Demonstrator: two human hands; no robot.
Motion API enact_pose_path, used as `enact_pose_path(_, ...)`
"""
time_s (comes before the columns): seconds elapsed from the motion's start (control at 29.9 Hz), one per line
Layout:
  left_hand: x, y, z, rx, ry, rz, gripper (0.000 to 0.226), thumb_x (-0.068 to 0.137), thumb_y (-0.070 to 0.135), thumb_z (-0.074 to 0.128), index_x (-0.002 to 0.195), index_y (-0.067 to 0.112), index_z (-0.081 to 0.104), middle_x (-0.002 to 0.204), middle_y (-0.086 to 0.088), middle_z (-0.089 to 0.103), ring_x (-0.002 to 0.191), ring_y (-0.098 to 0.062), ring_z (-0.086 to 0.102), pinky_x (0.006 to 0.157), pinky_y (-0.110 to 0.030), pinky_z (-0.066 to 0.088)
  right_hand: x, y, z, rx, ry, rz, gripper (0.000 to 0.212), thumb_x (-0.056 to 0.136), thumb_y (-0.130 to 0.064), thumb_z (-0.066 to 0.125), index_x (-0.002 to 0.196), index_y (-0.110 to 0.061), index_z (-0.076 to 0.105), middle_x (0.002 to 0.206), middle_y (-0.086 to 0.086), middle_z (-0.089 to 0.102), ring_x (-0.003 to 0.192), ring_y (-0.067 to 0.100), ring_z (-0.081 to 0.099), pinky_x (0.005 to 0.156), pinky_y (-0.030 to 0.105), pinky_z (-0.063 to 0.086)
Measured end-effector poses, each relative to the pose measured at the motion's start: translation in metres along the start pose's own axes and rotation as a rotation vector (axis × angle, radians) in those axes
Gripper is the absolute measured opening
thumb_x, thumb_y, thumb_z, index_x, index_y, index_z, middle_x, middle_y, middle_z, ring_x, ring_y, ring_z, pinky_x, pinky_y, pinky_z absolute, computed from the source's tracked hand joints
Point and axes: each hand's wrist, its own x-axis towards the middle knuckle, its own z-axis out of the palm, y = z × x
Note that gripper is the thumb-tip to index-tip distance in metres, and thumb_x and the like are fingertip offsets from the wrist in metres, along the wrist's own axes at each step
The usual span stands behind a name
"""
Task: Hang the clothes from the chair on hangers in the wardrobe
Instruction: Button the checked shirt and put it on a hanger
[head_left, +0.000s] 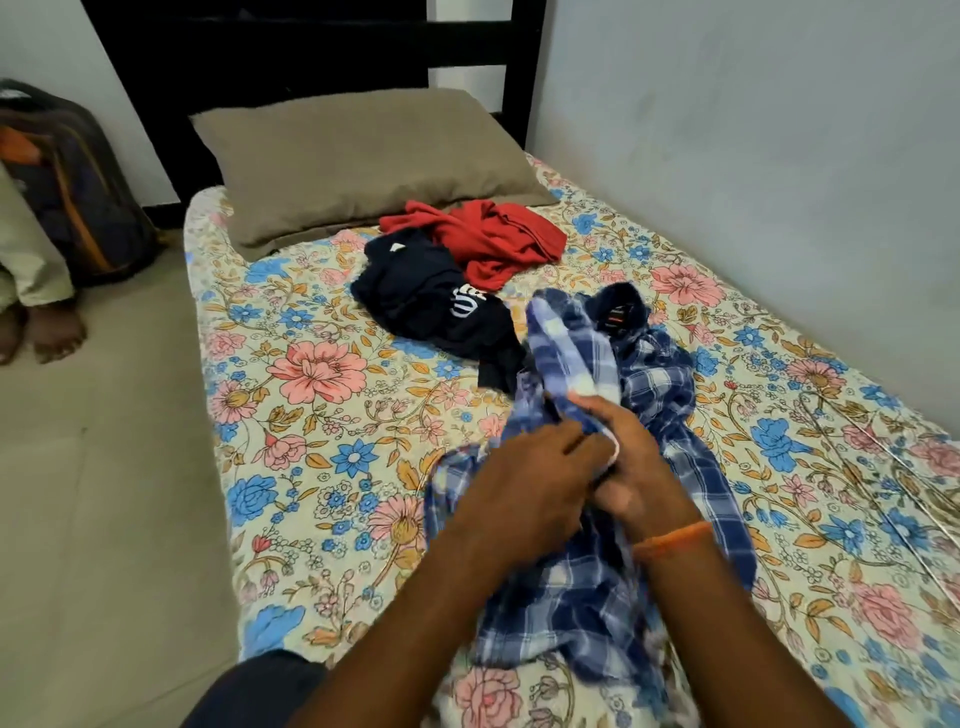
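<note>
Blue-and-white checked cotton shirt (613, 519) lies bunched on the floral bedsheet (311, 415), its fabric pinched by both left hand (524, 493) and right hand (636, 467); no hanger shows, so a twisted sleeve could snag. Beyond the hands: 1 navy printed garment (431, 301), 1 red garment (488, 241), 1 brown pillow (353, 161)

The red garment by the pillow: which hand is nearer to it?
Right, narrowly. The right hand grips the plaid shirt almost straight below the red garment; the left hand holds the same shirt lower and further left.
</note>
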Motion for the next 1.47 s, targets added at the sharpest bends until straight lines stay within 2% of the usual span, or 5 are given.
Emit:
enact_pose_path(0.23, -0.026, 0.046, 0.007, -0.818, 0.387, -0.683, 0.004, 0.091, 0.028, 0.063, 0.088, 0.025, 0.065, 0.094, 0.003, 0.057, 0.080, -0.010, 0.059, 0.070, -0.027, 0.049, -0.061, 0.006, -0.038, -0.127, 0.190, -0.119, 0.035, 0.102, -0.023, 0.042, 0.120, 0.003, 0.058, 0.074, 0.023, 0.069, 0.050, 0.024, 0.066, 0.043, 0.030, 0.055)
enact_pose_path(0.43, -0.003, 0.011, 0.051, -1.559, 0.213, -1.444, 0.088, 0.057, 0.063, 0.084, 0.126, 0.012, 0.061, 0.121, -0.010, 0.069, 0.100, -0.032, 0.069, 0.076, -0.048, 0.061, -0.080, 0.014, -0.045, -0.275, 0.200, 0.045, 0.039, 0.099, -0.030, 0.053, 0.115, 0.002, 0.069, 0.090, 0.024, 0.073, 0.077, 0.037, 0.071, 0.069, 0.042, 0.059)
enact_pose_path(0.74, -0.016, 0.039, 0.008, -0.986, 0.291, -0.893, 0.021, 0.089, 0.016, 0.071, 0.102, 0.031, 0.063, 0.103, 0.003, 0.072, 0.093, -0.014, 0.069, 0.080, -0.033, 0.056, -0.074, 0.023, -0.065, -1.015, 0.554, -0.718, 0.043, 0.089, -0.026, 0.073, 0.127, -0.021, 0.054, 0.121, -0.004, 0.053, 0.104, 0.014, 0.055, 0.087, 0.030, 0.047)
enact_pose_path(1.0, -0.063, 0.053, -0.019, -1.025, -0.091, -0.866, 0.021, 0.087, 0.023, 0.075, 0.105, 0.020, 0.064, 0.097, 0.000, 0.075, 0.088, -0.016, 0.073, 0.080, -0.034, 0.059, -0.070, 0.046, -0.049, -0.430, 0.072, -0.339, 0.040, 0.089, -0.006, 0.069, 0.127, -0.003, 0.057, 0.113, 0.016, 0.072, 0.103, 0.032, 0.070, 0.091, 0.047, 0.055)
enact_pose_path(1.47, -0.104, 0.018, -0.010, 0.000, -0.155, -0.592, 0.017, 0.089, 0.018, 0.068, 0.100, 0.031, 0.070, 0.091, 0.010, 0.071, 0.090, -0.014, 0.065, 0.095, -0.045, 0.046, -0.075, 0.061, -0.058, -1.224, -0.104, -0.450, 0.035, 0.088, -0.017, 0.075, 0.123, -0.016, 0.067, 0.108, -0.008, 0.070, 0.101, -0.002, 0.064, 0.085, 0.014, 0.051)
